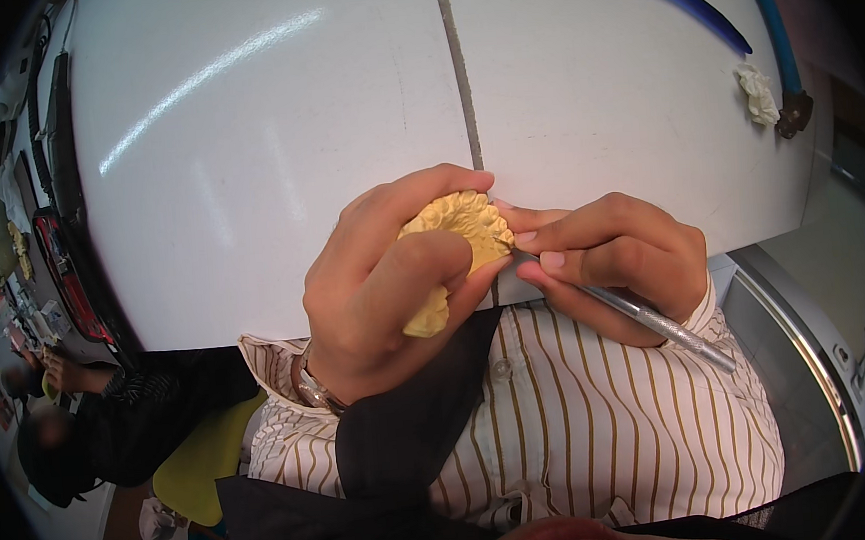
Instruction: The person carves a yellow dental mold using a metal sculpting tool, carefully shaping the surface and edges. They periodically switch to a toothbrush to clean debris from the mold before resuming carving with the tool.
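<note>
A yellow plaster dental model (464,218) with a curved row of teeth is gripped in my left hand (363,275), its fingers and thumb wrapped round it. Part of the model shows below the thumb. My right hand (617,257) pinches a slim metal carving knife (647,318) like a pen, its knurled silver handle slanting down to the right. The tool's tip meets the model at the right end of the tooth row; fingers partly hide it. Both hands are held close together over the table's near edge.
The white table (246,183) has a grey seam (457,68). A blue-handled tool (685,1), crumpled tissue (758,95) and blue hose-like piece (775,35) lie at the far right. A black and red case (72,275) borders the left; beyond it, another person's hand (63,371) holds something yellowish.
</note>
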Tool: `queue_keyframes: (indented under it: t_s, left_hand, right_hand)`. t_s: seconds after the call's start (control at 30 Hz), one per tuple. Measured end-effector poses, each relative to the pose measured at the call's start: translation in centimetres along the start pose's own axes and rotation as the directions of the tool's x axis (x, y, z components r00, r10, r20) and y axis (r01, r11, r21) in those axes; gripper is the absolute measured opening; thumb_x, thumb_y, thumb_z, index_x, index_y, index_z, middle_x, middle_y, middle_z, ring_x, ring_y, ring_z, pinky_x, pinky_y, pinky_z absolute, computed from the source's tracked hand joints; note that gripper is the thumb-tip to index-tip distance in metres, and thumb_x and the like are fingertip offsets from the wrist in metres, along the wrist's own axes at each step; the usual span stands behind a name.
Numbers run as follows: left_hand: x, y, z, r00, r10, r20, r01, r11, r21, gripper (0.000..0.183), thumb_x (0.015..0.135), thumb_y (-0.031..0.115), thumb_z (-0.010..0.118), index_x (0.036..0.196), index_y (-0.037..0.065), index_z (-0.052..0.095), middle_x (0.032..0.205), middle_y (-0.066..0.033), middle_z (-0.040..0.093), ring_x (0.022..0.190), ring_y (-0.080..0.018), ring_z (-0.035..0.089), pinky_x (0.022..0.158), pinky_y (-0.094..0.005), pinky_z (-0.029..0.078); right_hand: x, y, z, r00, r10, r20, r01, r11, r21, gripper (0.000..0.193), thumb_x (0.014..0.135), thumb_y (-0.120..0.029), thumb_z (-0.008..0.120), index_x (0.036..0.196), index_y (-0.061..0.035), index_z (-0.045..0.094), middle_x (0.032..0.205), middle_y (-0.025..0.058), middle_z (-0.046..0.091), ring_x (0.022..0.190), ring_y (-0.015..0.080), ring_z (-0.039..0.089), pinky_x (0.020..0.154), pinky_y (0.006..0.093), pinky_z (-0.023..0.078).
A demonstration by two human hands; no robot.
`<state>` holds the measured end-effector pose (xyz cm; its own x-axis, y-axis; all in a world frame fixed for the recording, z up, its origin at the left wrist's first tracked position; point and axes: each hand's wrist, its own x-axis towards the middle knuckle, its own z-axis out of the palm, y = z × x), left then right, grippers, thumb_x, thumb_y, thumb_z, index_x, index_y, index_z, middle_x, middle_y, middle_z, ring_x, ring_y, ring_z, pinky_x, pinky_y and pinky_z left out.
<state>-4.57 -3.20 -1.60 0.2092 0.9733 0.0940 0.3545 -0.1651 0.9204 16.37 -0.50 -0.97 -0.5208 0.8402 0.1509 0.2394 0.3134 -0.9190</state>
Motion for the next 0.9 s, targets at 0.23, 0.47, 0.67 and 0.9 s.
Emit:
queue_keyframes:
  t_s: [0.23, 0.47, 0.67, 0.9]
  left_hand:
    - [-0.1, -0.1, 0.2, 1.000, -0.010, 0.003, 0.011, 1.000, -0.026, 0.030, 0.071, 0.000, 0.082, 0.084, 0.006, 0.055, 0.113, -0.0227, 0.068, 0.093, -0.0318, 0.069, 0.076, -0.0365, 0.055]
    - [0.1, -0.3, 0.1, 1.000, 0.017, 0.013, -0.017, 0.999, -0.030, 0.031, 0.071, -0.001, 0.082, 0.084, 0.006, 0.055, 0.114, -0.0230, 0.067, 0.094, -0.0325, 0.069, 0.077, -0.0368, 0.055]
    - [0.0, -0.3, 0.0, 1.000, 0.006, 0.019, -0.005, 0.999, -0.037, 0.031, 0.070, -0.001, 0.082, 0.085, 0.006, 0.055, 0.114, -0.0225, 0.067, 0.095, -0.0332, 0.069, 0.078, -0.0370, 0.055]
    - [0.1, -0.1, 0.2, 1.000, 0.022, 0.003, -0.022, 1.000, -0.005, 0.033, 0.070, -0.001, 0.083, 0.084, 0.006, 0.054, 0.114, -0.0212, 0.068, 0.095, -0.0321, 0.069, 0.077, -0.0354, 0.055]
  right_hand:
    - [-0.3, 0.7, 0.2, 0.999, -0.026, -0.041, 0.028, 0.999, 0.044, 0.016, 0.078, 0.004, 0.079, 0.078, 0.0014, 0.064, 0.087, 0.0136, 0.070, 0.086, 0.0276, 0.076, 0.072, 0.0301, 0.064]
    - [-0.4, 1.3, 0.3, 0.995, 0.010, -0.095, 0.009, 0.981, 0.193, 0.015, 0.078, 0.004, 0.080, 0.081, 0.0015, 0.065, 0.085, 0.0153, 0.070, 0.084, 0.0270, 0.075, 0.074, 0.0312, 0.063]
    - [-0.4, 1.0, 0.0, 0.999, 0.011, -0.042, -0.005, 0.991, 0.133, 0.016, 0.078, 0.003, 0.080, 0.082, 0.0010, 0.065, 0.086, 0.0159, 0.070, 0.084, 0.0274, 0.075, 0.074, 0.0316, 0.063]
    - [-0.9, 1.4, 0.4, 0.989, 0.025, -0.145, 0.005, 0.979, 0.202, 0.018, 0.080, 0.003, 0.079, 0.086, -0.0025, 0.063, 0.089, 0.0137, 0.070, 0.085, 0.0238, 0.074, 0.074, 0.0307, 0.062]
